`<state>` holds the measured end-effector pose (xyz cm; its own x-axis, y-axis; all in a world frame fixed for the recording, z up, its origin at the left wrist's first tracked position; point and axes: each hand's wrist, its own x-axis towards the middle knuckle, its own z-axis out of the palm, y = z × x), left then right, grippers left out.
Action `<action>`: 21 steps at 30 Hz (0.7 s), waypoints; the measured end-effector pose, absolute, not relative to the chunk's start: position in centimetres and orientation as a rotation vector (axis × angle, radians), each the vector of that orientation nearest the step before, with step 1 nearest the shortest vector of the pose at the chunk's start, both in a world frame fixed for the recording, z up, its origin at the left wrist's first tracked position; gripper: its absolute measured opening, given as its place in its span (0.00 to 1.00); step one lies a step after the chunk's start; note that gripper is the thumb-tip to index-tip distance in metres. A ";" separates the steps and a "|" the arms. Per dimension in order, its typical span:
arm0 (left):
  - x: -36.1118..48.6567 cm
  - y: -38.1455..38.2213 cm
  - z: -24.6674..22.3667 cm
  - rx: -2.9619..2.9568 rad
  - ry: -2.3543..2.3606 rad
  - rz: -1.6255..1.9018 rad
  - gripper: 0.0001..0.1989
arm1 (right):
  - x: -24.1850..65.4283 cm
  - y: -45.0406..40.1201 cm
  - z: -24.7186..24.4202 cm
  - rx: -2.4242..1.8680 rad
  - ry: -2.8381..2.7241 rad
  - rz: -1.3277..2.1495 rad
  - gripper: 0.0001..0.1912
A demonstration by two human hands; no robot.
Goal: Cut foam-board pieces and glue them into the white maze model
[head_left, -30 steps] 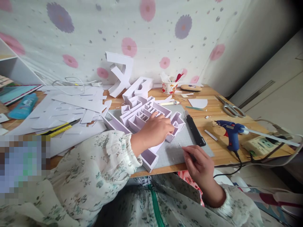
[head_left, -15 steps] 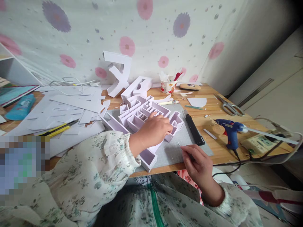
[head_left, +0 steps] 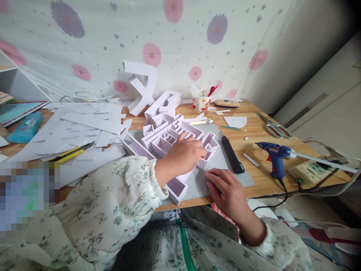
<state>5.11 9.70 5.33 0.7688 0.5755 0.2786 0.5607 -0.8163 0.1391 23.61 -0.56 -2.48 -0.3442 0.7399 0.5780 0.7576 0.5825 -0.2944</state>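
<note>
A white foam-board or card construction with many thin-walled compartments [head_left: 160, 146] lies on a grey cutting mat [head_left: 195, 191]. My left hand [head_left: 184, 153] rests across it, its fingers curled down onto the walls at the right side. The left fingertips are partly hidden among those walls. Just right of the construction, my right hand [head_left: 228, 189] is low over the mat, fingers stretched forward and the thumb apart. I see nothing held in it. Close beyond it lies a black utility knife [head_left: 232, 155].
A blue hot glue gun [head_left: 275, 154] and scissors [head_left: 273, 126] lie at the right. White sheets and offcuts [head_left: 84, 124] cover the left, with a yellow cutter [head_left: 72, 153] on top. Behind stand white letter-like shapes [head_left: 145, 86] and a paper cup [head_left: 200, 102].
My right hand has moved slightly left and forward onto the mat, and its fingers, earlier drawn together near a tiny white bit, are now stretched out. My left hand stays on the construction.
</note>
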 end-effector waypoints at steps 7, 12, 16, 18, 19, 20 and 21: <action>4.9 9.8 5.2 2.924 0.930 0.514 0.07 | 23.4 -0.5 -2.2 -1.239 -2.186 -0.035 0.13; 5.0 9.8 5.3 2.909 0.935 0.513 0.07 | 23.3 -0.5 -2.0 -1.276 -2.227 -0.028 0.14; 5.1 9.7 5.4 2.893 0.950 0.478 0.07 | 23.2 -0.3 -1.8 -1.306 -2.268 -0.007 0.16; 5.2 9.6 5.4 2.884 0.961 0.461 0.07 | 23.2 -0.2 -1.7 -1.330 -2.284 -0.002 0.17; 5.2 9.6 5.5 2.880 0.966 0.455 0.07 | 23.1 -0.2 -1.7 -1.343 -2.291 0.000 0.17; 5.2 9.6 5.5 2.877 0.969 0.450 0.07 | 23.1 -0.1 -1.6 -1.359 -2.300 0.004 0.18; 5.2 9.6 5.5 2.876 0.968 0.448 0.07 | 23.1 0.0 -1.6 -1.375 -2.310 0.008 0.18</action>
<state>5.18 9.63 5.51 0.7587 0.6014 0.2504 0.5799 -0.7986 0.1612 23.06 -0.05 -1.61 -0.4023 0.8360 0.3733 0.8332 0.5033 -0.2290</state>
